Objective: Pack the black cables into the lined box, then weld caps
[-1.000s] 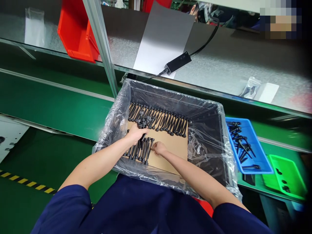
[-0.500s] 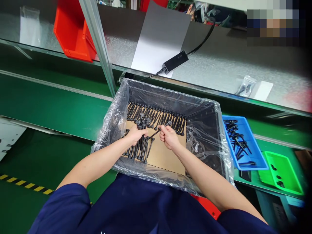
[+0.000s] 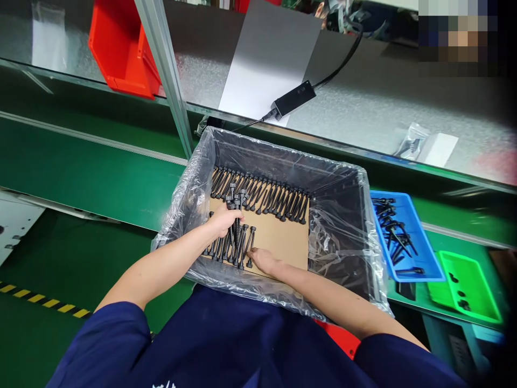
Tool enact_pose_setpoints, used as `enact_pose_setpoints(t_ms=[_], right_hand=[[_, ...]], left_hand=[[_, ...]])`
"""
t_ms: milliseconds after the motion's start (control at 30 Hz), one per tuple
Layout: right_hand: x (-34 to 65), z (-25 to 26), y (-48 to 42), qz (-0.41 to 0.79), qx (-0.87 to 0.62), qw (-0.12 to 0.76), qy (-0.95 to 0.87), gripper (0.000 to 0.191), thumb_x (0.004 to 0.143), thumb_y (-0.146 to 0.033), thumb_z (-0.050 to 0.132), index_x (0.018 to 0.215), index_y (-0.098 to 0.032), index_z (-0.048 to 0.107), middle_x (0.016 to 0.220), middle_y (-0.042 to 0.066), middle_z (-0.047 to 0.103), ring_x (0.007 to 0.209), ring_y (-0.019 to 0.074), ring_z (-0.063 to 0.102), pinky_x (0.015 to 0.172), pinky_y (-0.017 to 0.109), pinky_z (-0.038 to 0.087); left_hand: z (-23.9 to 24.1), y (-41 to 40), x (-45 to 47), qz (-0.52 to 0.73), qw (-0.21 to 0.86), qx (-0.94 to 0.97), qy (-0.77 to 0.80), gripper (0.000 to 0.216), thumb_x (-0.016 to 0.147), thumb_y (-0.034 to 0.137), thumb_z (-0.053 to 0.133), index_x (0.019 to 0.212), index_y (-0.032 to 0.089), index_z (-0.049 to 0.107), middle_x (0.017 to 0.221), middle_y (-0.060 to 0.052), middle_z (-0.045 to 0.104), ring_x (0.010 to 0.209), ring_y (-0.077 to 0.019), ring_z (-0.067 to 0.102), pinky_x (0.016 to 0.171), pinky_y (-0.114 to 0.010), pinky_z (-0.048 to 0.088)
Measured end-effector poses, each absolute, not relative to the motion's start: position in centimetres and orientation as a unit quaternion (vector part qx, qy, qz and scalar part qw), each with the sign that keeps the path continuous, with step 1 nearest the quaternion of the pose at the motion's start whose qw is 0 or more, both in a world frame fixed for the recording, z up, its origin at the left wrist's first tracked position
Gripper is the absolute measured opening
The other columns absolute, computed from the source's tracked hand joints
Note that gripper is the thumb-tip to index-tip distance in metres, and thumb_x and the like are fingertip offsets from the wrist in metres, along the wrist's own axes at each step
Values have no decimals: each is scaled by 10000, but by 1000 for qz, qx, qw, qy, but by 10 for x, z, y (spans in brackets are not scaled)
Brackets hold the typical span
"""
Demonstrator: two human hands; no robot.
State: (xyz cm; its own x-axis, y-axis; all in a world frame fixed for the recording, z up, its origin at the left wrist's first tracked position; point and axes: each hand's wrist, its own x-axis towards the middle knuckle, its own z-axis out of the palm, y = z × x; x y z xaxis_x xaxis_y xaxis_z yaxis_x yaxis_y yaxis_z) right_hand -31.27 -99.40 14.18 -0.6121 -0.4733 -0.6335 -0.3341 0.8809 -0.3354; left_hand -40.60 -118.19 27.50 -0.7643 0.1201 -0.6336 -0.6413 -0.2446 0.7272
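Note:
My left hand [image 3: 225, 220] is closed around a bunch of black ribbed rods with knob-like heads [image 3: 234, 200], heads pointing up and away. Low in the box, my right hand [image 3: 263, 260] pinches the lower end of one black rod [image 3: 252, 241], at the right end of the near row. That row of rods [image 3: 220, 250] lies side by side on a cardboard sheet [image 3: 283, 242], partly hidden by my left hand and forearm. A far row of similar rods [image 3: 278, 200] runs along the sheet's back edge. The grey box [image 3: 283, 148] around them is lined with clear plastic film.
To the right, a blue tray [image 3: 422, 231] holds loose black rods, beside a green tray [image 3: 487, 291] with a few small black pieces. A black power adapter [image 3: 294, 99] with cable hangs over the shelf edge behind the box. A red bin [image 3: 121, 59] stands left of the metal post [image 3: 167, 75].
My right hand has moved down toward me with a rod, from the middle of the box to the near row's right end. My left hand still holds the bunch.

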Motion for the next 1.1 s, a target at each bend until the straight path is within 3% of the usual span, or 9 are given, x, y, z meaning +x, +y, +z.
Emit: enact_pose_setpoints(t_ms=[200, 467, 567, 633, 767, 933, 1100], right_hand=[[-321, 134, -986, -196, -107, 313, 923, 315, 803, -1, 421, 1037, -92, 611, 984, 132, 656, 898, 186, 608, 822, 236, 409], [-325, 138, -992, -273, -100, 325, 900, 195, 813, -51, 482, 917, -133, 624, 911, 98, 655, 834, 171, 599, 792, 245, 432], [-340, 157, -988, -387, 5, 301, 871, 147, 872, -192, 468, 849, -153, 608, 754, 51, 624, 655, 144, 575, 651, 247, 455], [-352, 179, -991, -537, 72, 273, 795, 247, 887, -379, 483, 876, -163, 604, 716, 22, 597, 562, 122, 534, 533, 229, 436], [-368, 226, -1013, -739, 100, 245, 619, 437, 750, -600, 627, 878, -182, 608, 754, 18, 618, 562, 106, 532, 463, 200, 419], [-368, 246, -1031, -752, 136, 225, 604, 408, 669, -539, 743, 693, -165, 580, 591, -7, 575, 519, 84, 480, 436, 169, 378], [-370, 228, -1010, -744, 128, 122, 644, 399, 662, -535, 746, 740, -168, 610, 706, -9, 589, 532, 75, 467, 444, 186, 414]], left_hand=[[275, -1182, -405, 744, 262, -214, 576, 232, 539, 129, 745, 610, 151, 526, 541, -25, 607, 515, -152, 591, 514, -267, 464], [267, -1183, -403, 732, 252, -151, 615, 236, 549, 193, 773, 607, 151, 548, 516, 13, 574, 457, -114, 521, 475, -246, 392], [267, -1184, -403, 727, 257, -130, 623, 243, 558, 225, 782, 604, 147, 557, 509, 13, 566, 454, -107, 508, 475, -245, 377], [268, -1184, -402, 730, 266, -110, 620, 250, 554, 238, 790, 616, 144, 567, 513, 14, 565, 470, -107, 515, 483, -242, 374], [270, -1182, -396, 731, 310, -58, 605, 267, 537, 253, 807, 643, 131, 595, 545, 14, 583, 491, -97, 512, 509, -243, 389], [268, -1180, -392, 730, 310, -45, 608, 233, 536, 200, 778, 665, 125, 600, 539, 22, 580, 481, -93, 499, 503, -242, 400], [269, -1180, -398, 725, 290, -117, 613, 143, 603, 124, 672, 609, 145, 531, 511, 4, 568, 477, -100, 530, 472, -218, 377]])
